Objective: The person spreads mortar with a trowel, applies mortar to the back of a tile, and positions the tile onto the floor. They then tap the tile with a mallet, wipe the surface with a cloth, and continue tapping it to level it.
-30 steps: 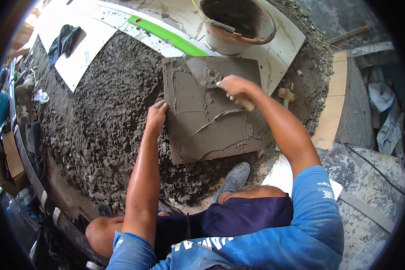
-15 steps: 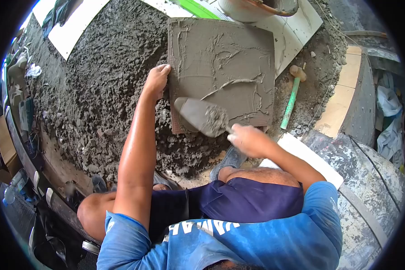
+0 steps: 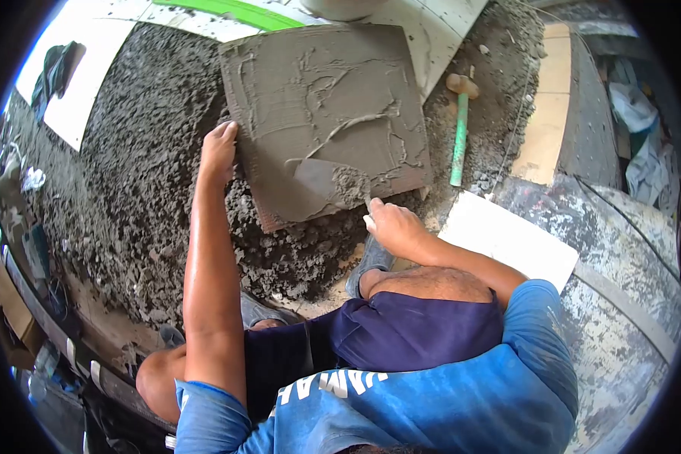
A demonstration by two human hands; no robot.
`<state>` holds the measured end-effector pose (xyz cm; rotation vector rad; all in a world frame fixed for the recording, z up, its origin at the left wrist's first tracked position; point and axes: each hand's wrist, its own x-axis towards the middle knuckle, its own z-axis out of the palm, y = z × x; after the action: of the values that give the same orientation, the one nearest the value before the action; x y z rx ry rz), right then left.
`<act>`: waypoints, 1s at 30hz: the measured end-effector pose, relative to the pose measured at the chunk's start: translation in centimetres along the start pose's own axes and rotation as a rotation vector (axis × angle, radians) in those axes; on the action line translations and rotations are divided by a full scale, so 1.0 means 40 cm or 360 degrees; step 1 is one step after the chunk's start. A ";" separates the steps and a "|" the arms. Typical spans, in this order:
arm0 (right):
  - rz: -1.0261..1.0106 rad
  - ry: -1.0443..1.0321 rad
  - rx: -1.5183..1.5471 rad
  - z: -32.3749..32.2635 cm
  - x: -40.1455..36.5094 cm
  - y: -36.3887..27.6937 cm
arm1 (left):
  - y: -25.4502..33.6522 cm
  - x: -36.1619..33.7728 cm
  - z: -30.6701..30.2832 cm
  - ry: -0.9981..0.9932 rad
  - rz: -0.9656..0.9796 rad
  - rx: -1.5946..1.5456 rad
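Observation:
A large square tile (image 3: 280, 98), its upper face coated with grey mortar in ridges and smears, rests on rough mortar in front of me. My left hand (image 3: 219, 151) grips its left edge, thumb on top and fingers partly hidden. In my right hand (image 3: 397, 227) is the handle of a trowel (image 3: 314, 180). The blade lies flat against the mortar near the tile's close edge, with a lump of mortar (image 3: 350, 183) on it by the handle. Bare reddish tile shows at the near right corner.
A green-handled mallet (image 3: 459, 140) lies right of the tile. Crumbly mortar (image 3: 151, 166) spreads to the left. White laid tiles (image 3: 431, 30), a green strip (image 3: 234, 10) and a bucket (image 3: 344, 6) are beyond. A white tile piece (image 3: 507, 238) sits by my right forearm.
The trowel has moved rightward over the tile, away from its left edge, and its blade lies flatter on the mortar. My left hand keeps its hold. The whole view has shifted.

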<state>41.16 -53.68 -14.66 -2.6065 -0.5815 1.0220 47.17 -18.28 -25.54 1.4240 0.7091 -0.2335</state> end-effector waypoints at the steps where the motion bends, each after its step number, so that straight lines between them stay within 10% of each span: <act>1: 0.0104 -0.0013 0.0106 -0.001 -0.007 0.015 | -0.003 0.008 -0.006 0.0035 -0.0054 0.0065; 17: 0.0655 0.0196 0.0832 0.134 -0.175 0.392 | -0.025 0.029 -0.025 0.0155 -0.0146 0.0139; 22: 0.1268 0.0225 0.1033 0.072 -0.247 0.460 | -0.026 0.034 -0.033 0.0102 -0.0125 0.0225; 30: 0.0550 0.0237 0.0693 0.046 -0.048 0.478 | -0.023 0.027 -0.016 0.0170 -0.0067 0.0136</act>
<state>43.63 -71.18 -22.44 -2.3973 0.1254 0.9110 47.33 -17.55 -26.89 1.5123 0.8257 -0.2236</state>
